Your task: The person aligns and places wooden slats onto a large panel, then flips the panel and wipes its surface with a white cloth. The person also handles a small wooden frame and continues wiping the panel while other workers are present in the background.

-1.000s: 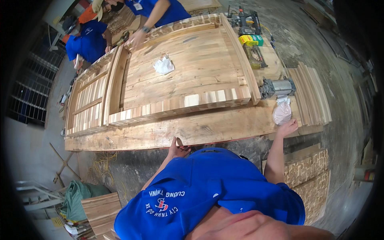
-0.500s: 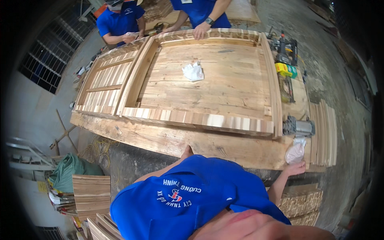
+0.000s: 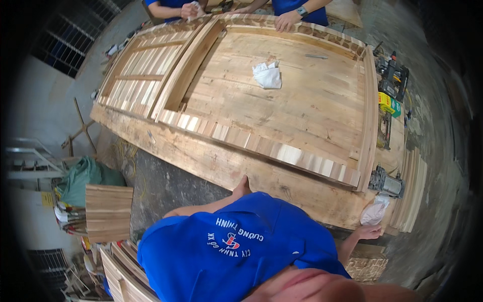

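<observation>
My left hand (image 3: 242, 185) is at the near edge of the wooden worktable (image 3: 201, 160), its thumb lying on the edge and its other fingers hidden. At the table's near right corner is my right hand (image 3: 370, 232), fingers curled. Whether it grips the edge or something small cannot be made out. Just beyond it lies a clear plastic bag with pale pink contents (image 3: 373, 213). A large slatted wooden frame (image 3: 297, 155) rests on the table in front of me. Inside its right, larger section is a crumpled white cloth or paper (image 3: 267, 75).
Across the table, a co-worker's hand (image 3: 288, 20) rests on the frame's far rail; another person's hands (image 3: 190, 11) hold something white. Along the right side are a grey tool (image 3: 386, 182), a yellow-green box (image 3: 389, 104), a nail gun (image 3: 393, 78) and stacked wooden strips (image 3: 411, 191).
My view has turned and shifted, so the frame and table appear more slanted. Both my hands stay at the table edge. The plastic bag remains just beyond my right hand.
</observation>
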{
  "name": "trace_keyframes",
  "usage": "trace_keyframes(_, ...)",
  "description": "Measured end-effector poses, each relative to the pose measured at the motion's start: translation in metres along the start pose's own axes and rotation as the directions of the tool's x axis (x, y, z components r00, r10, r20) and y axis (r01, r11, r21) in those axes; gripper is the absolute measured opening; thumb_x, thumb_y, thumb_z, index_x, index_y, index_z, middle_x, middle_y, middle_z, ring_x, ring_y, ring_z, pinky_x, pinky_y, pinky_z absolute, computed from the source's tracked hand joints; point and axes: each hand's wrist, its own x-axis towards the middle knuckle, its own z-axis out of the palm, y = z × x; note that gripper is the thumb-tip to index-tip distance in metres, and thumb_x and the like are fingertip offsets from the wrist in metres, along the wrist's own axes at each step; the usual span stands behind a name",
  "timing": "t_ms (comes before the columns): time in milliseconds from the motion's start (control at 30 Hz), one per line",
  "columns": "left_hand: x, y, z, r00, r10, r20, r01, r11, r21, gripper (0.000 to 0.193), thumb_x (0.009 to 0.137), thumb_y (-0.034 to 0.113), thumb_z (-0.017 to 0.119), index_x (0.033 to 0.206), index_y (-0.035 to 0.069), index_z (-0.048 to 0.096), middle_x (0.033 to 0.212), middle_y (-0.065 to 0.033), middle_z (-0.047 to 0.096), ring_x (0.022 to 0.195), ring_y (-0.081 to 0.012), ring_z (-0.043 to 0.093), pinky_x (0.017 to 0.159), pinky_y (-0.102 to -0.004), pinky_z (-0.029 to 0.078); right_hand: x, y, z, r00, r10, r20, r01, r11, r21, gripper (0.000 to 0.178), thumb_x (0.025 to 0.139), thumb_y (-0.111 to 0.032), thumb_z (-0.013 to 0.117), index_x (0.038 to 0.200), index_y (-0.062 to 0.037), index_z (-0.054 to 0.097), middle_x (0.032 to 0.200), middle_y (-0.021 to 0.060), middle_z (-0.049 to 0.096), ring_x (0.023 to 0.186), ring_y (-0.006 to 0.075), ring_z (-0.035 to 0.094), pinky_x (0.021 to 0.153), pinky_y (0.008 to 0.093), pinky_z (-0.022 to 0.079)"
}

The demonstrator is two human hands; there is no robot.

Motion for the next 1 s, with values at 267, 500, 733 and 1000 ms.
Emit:
trace_keyframes(267,-0.005,0.01,0.009,0.995,-0.094,-0.039,0.093,0.995,-0.019,0.057,0.095,0.046,0.042,0.142,0.016,0.031,0.147,-0.0025,0.031,0.132,-0.0321,0.03,0.105,-0.0528,0.026,-0.003,-0.003,0.001,1.0,-0.028,0.013,0.027,0.998,0.052,0.038,0.086,-0.03,0.055,0.093,0.0067,0.062,0.093,0.0259,0.056,0.089,0.039,0.053,0.079,0.046,0.043)
trace_keyframes(500,-0.021,0.009,0.026,0.998,-0.062,-0.009,0.063,0.995,0.076,0.059,0.094,0.051,0.039,0.144,0.022,0.026,0.153,0.0002,0.014,0.138,-0.0321,0.017,0.106,-0.0593,0.02,-0.004,-0.007,0.0,1.0,0.005,-0.024,-0.003,0.999,0.052,0.03,0.083,-0.023,0.057,0.09,0.0052,0.063,0.094,0.0245,0.055,0.09,0.0377,0.054,0.077,0.0441,0.045)
trace_keyframes(733,-0.029,0.012,0.04,0.952,-0.21,-0.221,0.219,0.976,0.014,0.063,0.094,0.053,0.037,0.146,0.022,0.018,0.155,0.0001,-0.002,0.14,-0.029,0.003,0.106,-0.0606,0.013,-0.001,-0.007,-0.009,0.996,-0.079,0.044,0.082,0.994,-0.066,0.032,0.085,-0.027,0.054,0.094,0.0026,0.062,0.1,0.0203,0.055,0.098,0.0356,0.05,0.086,0.0441,0.04)
trace_keyframes(1000,-0.04,0.018,0.048,0.941,-0.255,-0.223,0.242,0.967,-0.083,0.064,0.089,0.056,0.046,0.143,0.025,0.028,0.155,-0.0029,0.001,0.139,-0.0319,0.001,0.109,-0.0555,0.006,-0.004,-0.006,-0.004,0.999,-0.043,0.001,0.043,0.997,-0.067,0.033,0.084,-0.029,0.054,0.09,0.0024,0.063,0.098,0.0195,0.056,0.099,0.0339,0.05,0.088,0.0442,0.039)
